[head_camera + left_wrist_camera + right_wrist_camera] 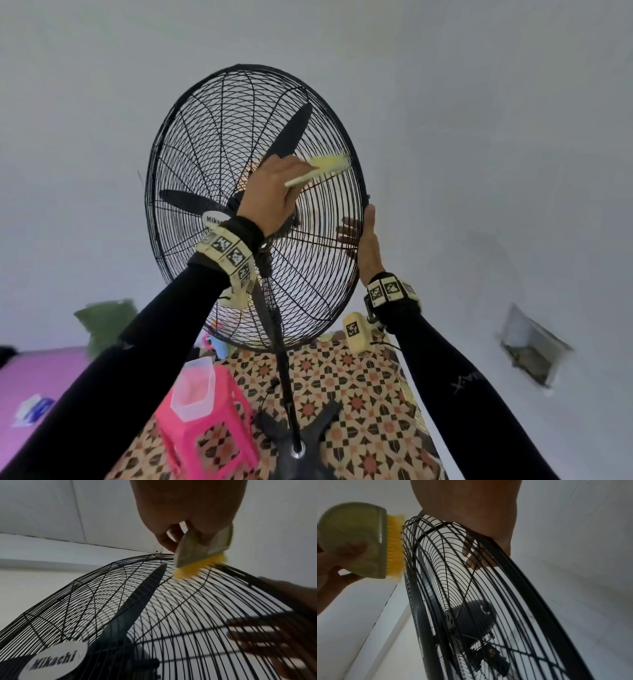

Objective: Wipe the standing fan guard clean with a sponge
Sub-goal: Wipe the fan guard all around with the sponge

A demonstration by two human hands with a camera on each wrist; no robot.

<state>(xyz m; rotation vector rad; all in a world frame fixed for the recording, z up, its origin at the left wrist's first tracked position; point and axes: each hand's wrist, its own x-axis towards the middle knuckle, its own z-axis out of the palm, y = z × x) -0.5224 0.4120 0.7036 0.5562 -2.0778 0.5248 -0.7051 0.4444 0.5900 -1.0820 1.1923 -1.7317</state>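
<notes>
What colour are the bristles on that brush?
Yellow bristles, on a pale green brush; clearest in the right wrist view.

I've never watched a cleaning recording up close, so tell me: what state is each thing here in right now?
Fan guard: closed over the blades, tilted.
Fan blades: still, not blurred.
Brush: yellow bristles pressed on the guard's wires.
Left hand: grips the brush.
Right hand: holds the guard's rim, fingers behind the wires.
Clear container: open, on the pink stool.
</notes>
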